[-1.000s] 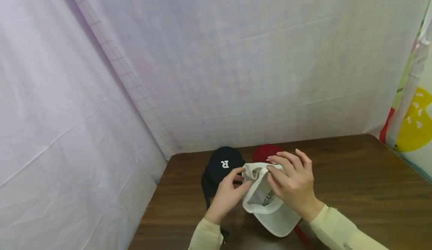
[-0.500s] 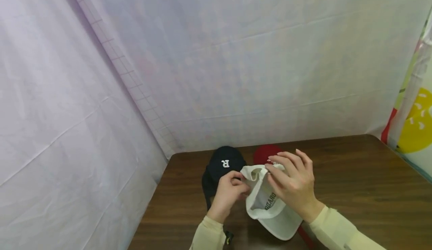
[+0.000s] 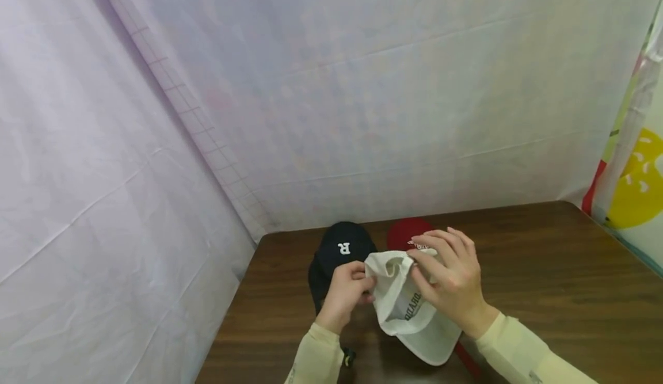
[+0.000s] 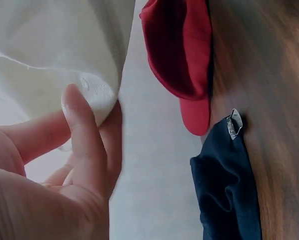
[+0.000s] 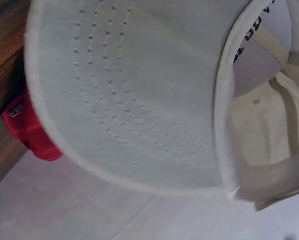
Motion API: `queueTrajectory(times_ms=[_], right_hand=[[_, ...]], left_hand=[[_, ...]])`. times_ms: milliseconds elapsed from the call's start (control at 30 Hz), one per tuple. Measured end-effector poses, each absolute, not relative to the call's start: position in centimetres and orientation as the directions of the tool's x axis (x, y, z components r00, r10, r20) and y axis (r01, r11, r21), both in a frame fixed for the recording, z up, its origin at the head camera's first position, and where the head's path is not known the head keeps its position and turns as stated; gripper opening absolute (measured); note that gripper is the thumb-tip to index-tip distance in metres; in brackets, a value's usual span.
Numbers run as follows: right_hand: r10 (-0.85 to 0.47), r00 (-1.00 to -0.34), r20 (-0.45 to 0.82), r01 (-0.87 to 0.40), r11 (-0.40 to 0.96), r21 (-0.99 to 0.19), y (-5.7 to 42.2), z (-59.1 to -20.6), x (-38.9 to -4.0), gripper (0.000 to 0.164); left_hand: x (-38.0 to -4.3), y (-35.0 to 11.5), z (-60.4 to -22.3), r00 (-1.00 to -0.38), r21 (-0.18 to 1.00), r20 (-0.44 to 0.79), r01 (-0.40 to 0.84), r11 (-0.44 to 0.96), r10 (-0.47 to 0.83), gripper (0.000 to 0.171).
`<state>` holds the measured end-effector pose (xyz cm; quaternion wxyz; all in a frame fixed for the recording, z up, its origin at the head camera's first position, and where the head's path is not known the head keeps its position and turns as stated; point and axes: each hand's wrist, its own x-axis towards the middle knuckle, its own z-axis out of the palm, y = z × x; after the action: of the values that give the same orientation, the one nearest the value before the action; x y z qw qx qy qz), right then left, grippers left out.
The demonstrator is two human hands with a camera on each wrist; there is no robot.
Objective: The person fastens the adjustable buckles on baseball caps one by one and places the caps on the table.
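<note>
A white cap point(image 3: 399, 299) (dark lettering point(image 3: 413, 307) inside) is held tilted, its hollow and brim point(image 3: 434, 338) both showing.

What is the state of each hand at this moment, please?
Left hand: closed, holding the edge of the white cap.
Right hand: closed, pinching the same cap with thumb and fingers.
</note>
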<state>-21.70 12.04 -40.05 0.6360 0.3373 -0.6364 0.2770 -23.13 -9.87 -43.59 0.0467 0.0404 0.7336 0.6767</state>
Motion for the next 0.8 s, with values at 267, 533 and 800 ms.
queueTrajectory(times_ms=[267,533,800], right_hand=[[-0.235,-0.064,0.970,-0.973,0.232,-0.008,13.1,-38.9,-20.7,0.057],[-0.183,-0.374,0.909,-0.915,0.235,-0.329,15.0,-36.8,-19.8,0.038],[-0.326,-0.680,0.656,-0.719,0.468,-0.513,17.3,-35.1,-22.0,0.052]], left_hand=[[-23.4,-9.6,-43.1,-0.992,0.999,0.019,0.023,0.032,0.125,0.015],[-23.2,-9.2,-42.5,-0.988,0.998,0.052,0.058,0.040,0.147,0.017],[-22.3,-7.8,-40.4,-0.960,0.988,0.123,0.143,0.062,0.251,0.017]])
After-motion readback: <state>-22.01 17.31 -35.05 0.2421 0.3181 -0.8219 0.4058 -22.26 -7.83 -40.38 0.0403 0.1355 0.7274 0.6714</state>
